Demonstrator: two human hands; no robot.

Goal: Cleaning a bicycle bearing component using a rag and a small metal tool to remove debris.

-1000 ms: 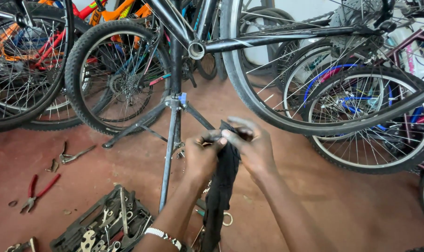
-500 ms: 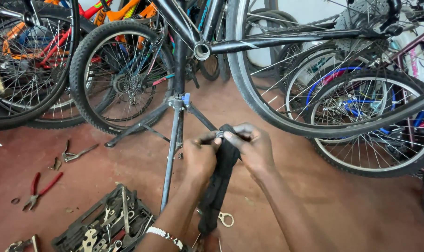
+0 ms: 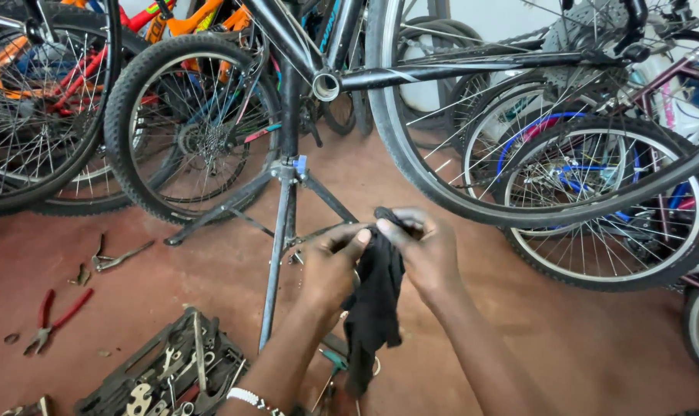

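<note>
My left hand (image 3: 332, 266) and my right hand (image 3: 423, 250) are together at the middle of the view, both gripping the top of a black rag (image 3: 374, 308) that hangs down between them. The fingertips of both hands pinch the cloth near its upper end. Just behind my hands stands a grey repair stand (image 3: 282, 223) with spread legs. It carries a black bicycle frame (image 3: 411, 71) overhead, whose large rear wheel (image 3: 534, 208) curves past my right hand.
A black tool tray (image 3: 168, 377) with several wrenches lies at the lower left. Red-handled pliers (image 3: 53, 320) and another hand tool (image 3: 115, 258) lie on the red floor. Several parked bicycles and wheels (image 3: 192, 127) crowd the back and right side.
My hands have stayed close together on the rag, shifting slightly and bunching the cloth's top between the fingers. The view has shifted a little.
</note>
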